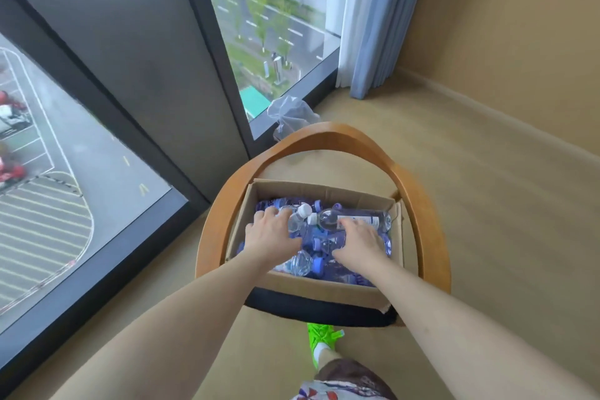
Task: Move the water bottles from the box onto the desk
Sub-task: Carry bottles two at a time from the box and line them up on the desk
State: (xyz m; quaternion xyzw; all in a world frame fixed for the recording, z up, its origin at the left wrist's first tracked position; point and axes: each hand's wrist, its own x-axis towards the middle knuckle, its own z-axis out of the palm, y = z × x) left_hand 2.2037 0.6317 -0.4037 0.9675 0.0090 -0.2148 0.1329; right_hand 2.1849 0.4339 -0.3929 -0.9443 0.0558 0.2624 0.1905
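Left hand (271, 237) and right hand (358, 237), fingers spread flat over bottles (328, 237) inside box (324, 190).

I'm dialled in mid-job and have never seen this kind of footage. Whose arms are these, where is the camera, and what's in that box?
There is no machine here. One wide-angle camera sits on a person's head and looks down, so the two bare arms are the wearer's own. A cardboard box rests on a chair with a curved wooden back, beside a tall window. The box holds many water bottles with purple and white caps, lying loose. The left hand and right hand both reach into the box and rest on the bottles. Whether either has a firm grip yet is hard to tell. No desk shows in this picture.
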